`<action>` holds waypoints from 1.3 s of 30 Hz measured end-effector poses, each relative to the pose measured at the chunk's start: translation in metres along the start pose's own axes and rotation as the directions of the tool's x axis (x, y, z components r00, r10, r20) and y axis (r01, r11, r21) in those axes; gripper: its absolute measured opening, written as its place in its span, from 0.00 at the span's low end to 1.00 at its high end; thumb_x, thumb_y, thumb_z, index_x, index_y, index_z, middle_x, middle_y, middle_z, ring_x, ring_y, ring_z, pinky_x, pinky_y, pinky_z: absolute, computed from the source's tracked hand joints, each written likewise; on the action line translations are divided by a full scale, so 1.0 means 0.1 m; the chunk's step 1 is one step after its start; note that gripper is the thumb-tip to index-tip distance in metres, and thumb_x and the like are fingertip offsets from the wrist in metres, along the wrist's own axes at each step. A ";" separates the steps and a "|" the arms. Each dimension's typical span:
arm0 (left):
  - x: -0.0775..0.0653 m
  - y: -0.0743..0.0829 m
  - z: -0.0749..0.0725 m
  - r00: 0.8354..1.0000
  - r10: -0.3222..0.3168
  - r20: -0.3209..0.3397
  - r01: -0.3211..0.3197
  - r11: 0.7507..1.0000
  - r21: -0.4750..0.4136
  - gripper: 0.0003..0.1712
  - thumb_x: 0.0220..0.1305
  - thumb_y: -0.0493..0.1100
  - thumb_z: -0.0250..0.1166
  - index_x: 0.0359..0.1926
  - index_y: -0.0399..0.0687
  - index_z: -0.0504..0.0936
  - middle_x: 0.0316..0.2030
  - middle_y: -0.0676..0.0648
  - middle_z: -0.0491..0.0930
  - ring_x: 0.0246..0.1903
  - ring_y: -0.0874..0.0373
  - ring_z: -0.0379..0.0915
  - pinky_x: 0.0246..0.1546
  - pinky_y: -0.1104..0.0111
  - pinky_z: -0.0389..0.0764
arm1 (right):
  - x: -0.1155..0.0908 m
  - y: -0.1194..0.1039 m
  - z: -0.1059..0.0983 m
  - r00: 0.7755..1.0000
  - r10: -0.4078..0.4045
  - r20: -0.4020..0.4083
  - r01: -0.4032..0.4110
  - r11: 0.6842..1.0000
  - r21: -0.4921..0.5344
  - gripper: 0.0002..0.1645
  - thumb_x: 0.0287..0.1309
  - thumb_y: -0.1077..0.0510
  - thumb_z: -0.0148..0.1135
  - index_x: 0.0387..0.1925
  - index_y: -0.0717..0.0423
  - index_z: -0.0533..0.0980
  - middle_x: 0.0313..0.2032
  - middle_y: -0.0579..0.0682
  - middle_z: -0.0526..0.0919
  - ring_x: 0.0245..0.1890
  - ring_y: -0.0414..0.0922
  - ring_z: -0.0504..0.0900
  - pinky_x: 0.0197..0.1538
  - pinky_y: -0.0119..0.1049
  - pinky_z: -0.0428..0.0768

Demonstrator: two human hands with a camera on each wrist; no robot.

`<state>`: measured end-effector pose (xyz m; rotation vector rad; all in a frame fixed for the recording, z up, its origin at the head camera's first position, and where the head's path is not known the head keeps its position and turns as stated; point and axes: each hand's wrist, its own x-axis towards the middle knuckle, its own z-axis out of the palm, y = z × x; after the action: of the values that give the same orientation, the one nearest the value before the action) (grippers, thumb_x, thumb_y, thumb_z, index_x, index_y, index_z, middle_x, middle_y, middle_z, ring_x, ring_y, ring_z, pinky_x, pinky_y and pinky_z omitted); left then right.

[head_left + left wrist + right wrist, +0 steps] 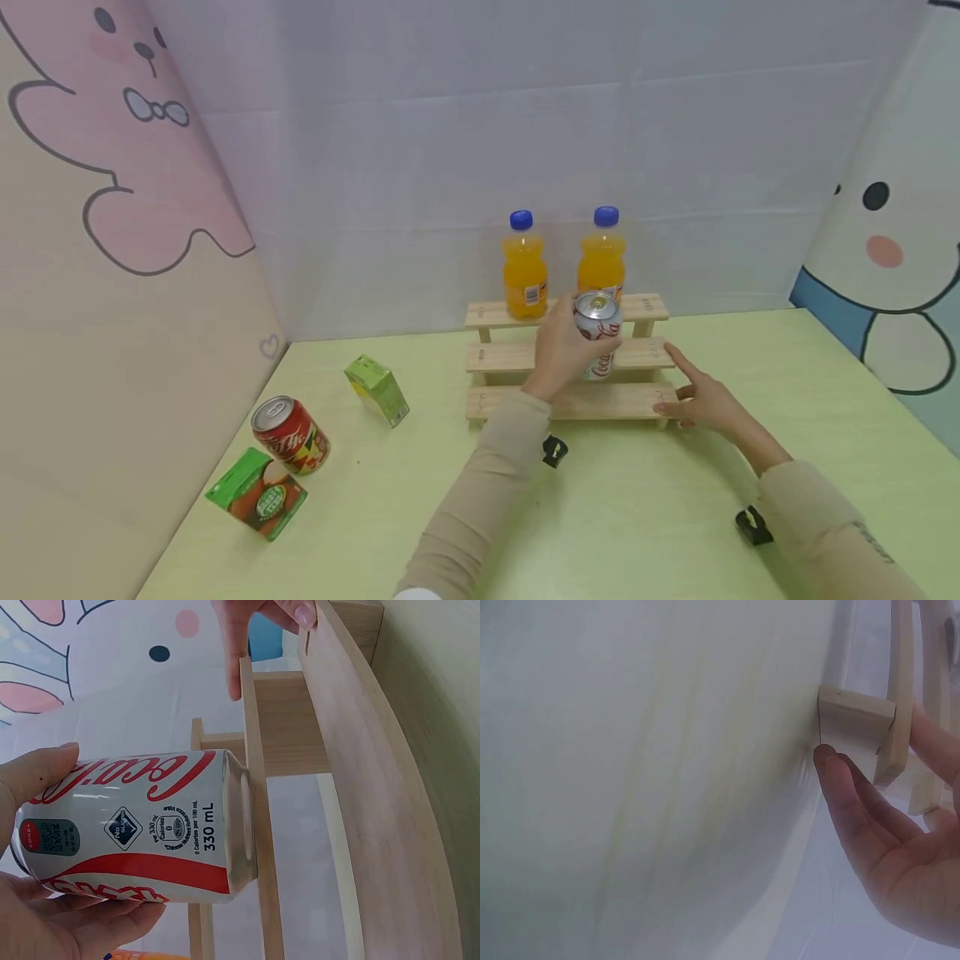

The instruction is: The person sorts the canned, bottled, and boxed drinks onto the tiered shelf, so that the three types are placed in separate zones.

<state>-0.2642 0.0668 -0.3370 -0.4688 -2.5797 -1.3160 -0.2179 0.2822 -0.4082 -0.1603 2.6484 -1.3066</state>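
In the head view, my left hand (558, 352) grips a silver-white Coca-Cola can (599, 308) at the middle step of a three-step wooden rack (498, 357). The left wrist view shows thumb and fingers on opposite sides of the can (142, 825), its base against the step's edge; whether it bears weight there I cannot tell. My right hand (708, 404) holds the rack's right end, thumb at the bottom step and a finger reaching to the middle one. In the right wrist view its fingers (847, 802) lie around the rack's end (859, 709).
Two orange drink bottles (525, 279) with blue caps stand on the top step. To the left are a green carton (377, 390), a red can (291, 435) and a brown-green carton (262, 496). Black clips (555, 451) lie in front. A pale curtain (450, 167) hangs behind.
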 end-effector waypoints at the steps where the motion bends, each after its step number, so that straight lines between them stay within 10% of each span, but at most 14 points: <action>1: 0.01 0.00 0.00 1.000 0.009 0.002 -0.009 1.000 -0.005 0.42 0.43 0.49 0.74 0.59 0.46 0.65 0.47 0.49 0.74 0.45 0.58 0.70 0.43 0.69 0.75 | 0.00 0.00 0.00 1.000 0.000 0.000 0.000 1.000 0.001 0.60 0.52 0.56 0.65 0.70 0.46 0.31 0.45 0.79 0.70 0.26 0.48 0.79 0.28 0.40 0.78; 24: 0.06 -0.02 0.10 0.998 0.055 -0.008 -0.055 0.998 -0.020 0.41 0.44 0.49 0.74 0.59 0.47 0.64 0.50 0.48 0.70 0.48 0.58 0.67 0.47 0.68 0.74 | 0.01 0.05 0.03 1.000 -0.018 -0.008 0.018 1.000 0.004 0.61 0.51 0.56 0.66 0.70 0.46 0.31 0.45 0.80 0.70 0.28 0.49 0.80 0.29 0.40 0.79; 39: -0.11 -0.21 -0.09 0.998 0.005 0.061 -0.002 0.999 -0.046 0.46 0.48 0.50 0.71 0.65 0.49 0.59 0.60 0.47 0.66 0.57 0.53 0.63 0.54 0.57 0.69 | 0.00 0.01 0.00 1.000 -0.021 -0.007 0.021 1.000 -0.014 0.61 0.51 0.56 0.66 0.70 0.48 0.31 0.45 0.80 0.70 0.27 0.49 0.79 0.29 0.40 0.78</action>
<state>-0.2612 0.0460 -0.3514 -0.5297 -2.6009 -1.3838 -0.2178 0.2824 -0.4088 -0.1859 2.6694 -1.2985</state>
